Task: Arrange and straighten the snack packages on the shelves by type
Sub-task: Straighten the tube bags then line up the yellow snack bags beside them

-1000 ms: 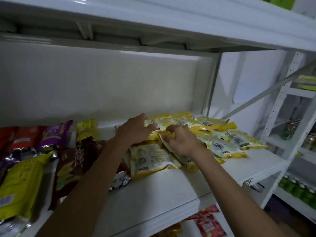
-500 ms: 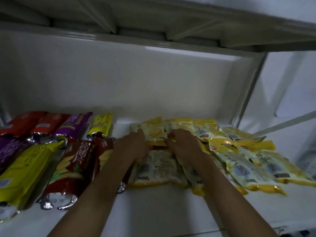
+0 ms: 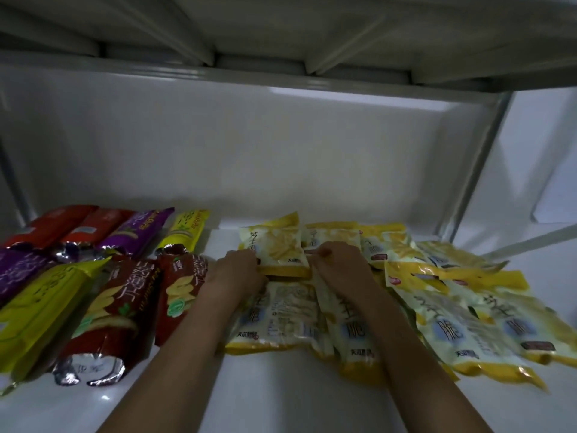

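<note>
gripping one yellow packet (image 3: 274, 248), left hand (image 3: 235, 273) and right hand (image 3: 338, 264) have now squared it up against the back row.

**Readable print on the packs in front of you**

You can read large blue characters 芝士脆 on the yellow snack packs (image 3: 449, 326) to your right. The same three show on the pack at the back (image 3: 271, 248) — and small dark print, 天滋食品 as best you can tell, sits near its lower edge. The dark red chip packs (image 3: 115, 307) carry big vertical characters, too blurred to read.
</note>
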`<state>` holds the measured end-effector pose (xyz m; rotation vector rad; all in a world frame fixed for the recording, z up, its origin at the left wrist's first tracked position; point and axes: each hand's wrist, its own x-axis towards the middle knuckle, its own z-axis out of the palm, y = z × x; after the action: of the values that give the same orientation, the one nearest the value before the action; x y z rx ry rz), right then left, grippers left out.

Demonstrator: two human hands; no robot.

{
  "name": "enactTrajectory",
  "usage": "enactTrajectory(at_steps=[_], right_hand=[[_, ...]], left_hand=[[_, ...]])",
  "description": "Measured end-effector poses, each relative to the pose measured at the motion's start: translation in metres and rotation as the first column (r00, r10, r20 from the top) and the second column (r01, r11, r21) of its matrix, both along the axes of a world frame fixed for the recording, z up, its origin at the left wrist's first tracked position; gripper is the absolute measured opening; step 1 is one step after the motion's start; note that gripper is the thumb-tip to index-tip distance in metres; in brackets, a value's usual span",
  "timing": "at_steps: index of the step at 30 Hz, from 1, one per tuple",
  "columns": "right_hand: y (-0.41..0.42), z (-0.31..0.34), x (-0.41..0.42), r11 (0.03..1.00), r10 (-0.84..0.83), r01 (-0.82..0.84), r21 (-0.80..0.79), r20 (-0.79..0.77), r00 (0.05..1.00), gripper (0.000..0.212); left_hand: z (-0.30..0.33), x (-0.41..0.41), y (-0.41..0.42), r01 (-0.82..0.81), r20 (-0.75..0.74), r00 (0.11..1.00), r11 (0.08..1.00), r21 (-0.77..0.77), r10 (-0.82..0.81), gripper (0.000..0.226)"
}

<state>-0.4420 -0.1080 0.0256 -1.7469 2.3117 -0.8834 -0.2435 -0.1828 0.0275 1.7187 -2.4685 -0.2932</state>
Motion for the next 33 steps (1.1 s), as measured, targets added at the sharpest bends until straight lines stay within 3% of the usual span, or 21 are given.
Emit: enactTrajectory(at_steps=[6, 10, 15, 21, 26, 30, 33], right_hand=[[-0.001, 0.002, -0.005, 1.000, 0.011, -0.011, -0.015, 0.042, 0.999, 0.022], [0.005, -0.001, -0.004, 0.998, 0.060, -0.063, 0.021, 0.110, 0.992, 0.027], [0.010, 0.003, 0.000, 0.987, 0.135, -0.142, 0.072, 0.087, 0.987, 0.028], [0.012, -0.003, -0.004, 0.983, 0.132, -0.132, 0.129, 0.013, 0.991, 0.030], [0.014, -0.006, -0.004, 0.989, 0.140, -0.143, 0.034, 0.087, 0.986, 0.042], [0.015, -0.003, -0.005, 0.994, 0.110, -0.108, -0.024, 0.254, 0.961, 0.060], [0.014, 0.001, -0.003, 0.989, 0.148, -0.137, -0.058, 0.311, 0.939, 0.058]], left_hand=[[-0.009, -0.001, -0.005, -0.002, -0.077, 0.997, 0.999, 0.038, 0.004, 0.053], [-0.005, 0.002, -0.005, -0.007, -0.211, 0.977, 0.998, 0.059, 0.020, 0.041], [0.000, 0.012, -0.005, -0.029, -0.355, 0.933, 0.996, 0.088, 0.059, 0.019], [0.018, 0.028, 0.002, -0.023, -0.487, 0.867, 0.984, 0.176, 0.107, 0.026], [0.019, 0.039, 0.016, 0.071, -0.742, 0.658, 0.969, 0.235, 0.131, 0.015], [0.024, 0.053, 0.024, 0.082, -0.841, 0.523, 0.974, 0.210, 0.137, 0.017], [0.030, 0.061, 0.026, 0.141, -0.907, 0.396, 0.966, 0.214, 0.144, 0.025]])
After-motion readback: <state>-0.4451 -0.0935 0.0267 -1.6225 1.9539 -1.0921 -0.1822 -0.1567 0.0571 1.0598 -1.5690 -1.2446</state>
